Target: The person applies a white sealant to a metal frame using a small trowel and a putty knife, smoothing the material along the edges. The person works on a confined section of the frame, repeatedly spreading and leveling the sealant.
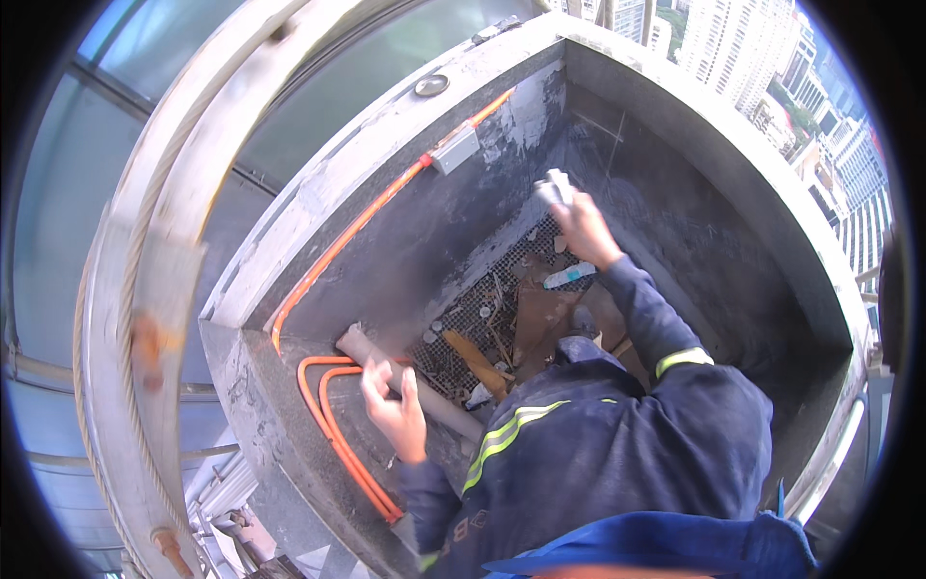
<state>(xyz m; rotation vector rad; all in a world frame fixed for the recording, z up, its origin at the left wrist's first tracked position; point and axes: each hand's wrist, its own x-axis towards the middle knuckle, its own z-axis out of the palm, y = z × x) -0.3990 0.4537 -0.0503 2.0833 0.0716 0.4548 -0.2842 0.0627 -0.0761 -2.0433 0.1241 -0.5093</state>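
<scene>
My right hand (590, 232) reaches toward the far corner of the concrete pit, closed on a white crumpled wad (555, 187); motion blur hides whether it is cloth or paper. Lower left, my left hand (397, 415) hovers with fingers apart and nothing in them. It is nearest to a pale pipe (439, 403) and a bent orange conduit (333, 425). Another orange conduit (357, 230) runs along the left wall into a grey junction box (455, 151). Smeared pale patches mark the grey wall (386, 280).
Mesh flooring (444, 352) holds cardboard (545, 318), a wood strip (476, 362) and a white-and-teal tube (569, 276). A round metal lid-like piece (431, 86) lies on the ledge. Outside the left rim, a steel cable (130, 289) follows a curved beam. Tall buildings (738, 48) stand beyond the right rim.
</scene>
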